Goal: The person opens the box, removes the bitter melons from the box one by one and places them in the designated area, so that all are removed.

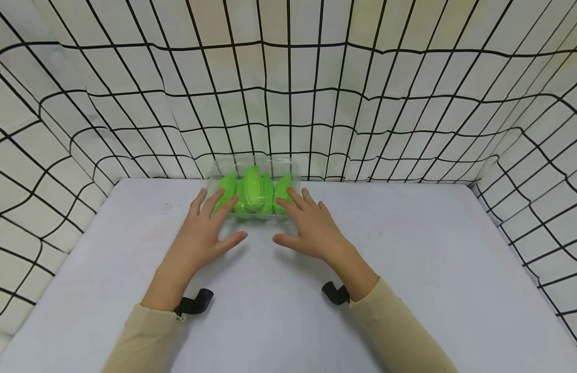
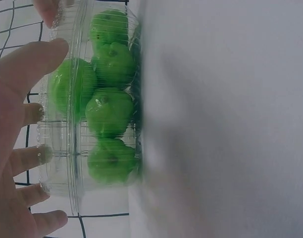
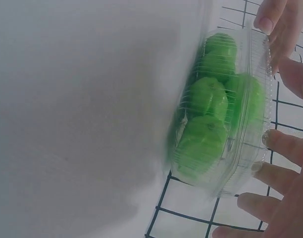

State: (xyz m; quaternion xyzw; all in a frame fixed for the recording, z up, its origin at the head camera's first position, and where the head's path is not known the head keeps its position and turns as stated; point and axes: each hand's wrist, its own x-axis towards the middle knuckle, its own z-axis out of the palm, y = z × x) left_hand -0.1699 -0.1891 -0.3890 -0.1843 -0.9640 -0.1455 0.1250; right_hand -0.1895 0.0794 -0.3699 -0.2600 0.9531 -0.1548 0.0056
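A clear plastic clamshell box (image 1: pixel 281 165) stands at the back of the white table, against the netting. Inside lie several bright green, elongated, vegetable-like pieces (image 1: pixel 254 189), with rounded ends facing me in the wrist views. One piece (image 2: pixel 72 87) sits higher than the others. My left hand (image 1: pixel 201 235) is at the box's left front, fingers spread and fairly straight, fingertips right at the lid (image 2: pixel 57 171). At the right front, my right hand (image 1: pixel 316 230) mirrors it, fingers spread over the box's edge (image 3: pixel 243 144). Both thumbs point inward, apart from each other.
Black grid netting (image 1: pixel 288 93) over a pale backing rises behind the table (image 1: pixel 409 248) and along both sides. Dark wrist-camera mounts (image 1: pixel 195 302) stick out inward from both wrists, low over the tabletop. Beige sleeves (image 1: pixel 400 331) cover the forearms.
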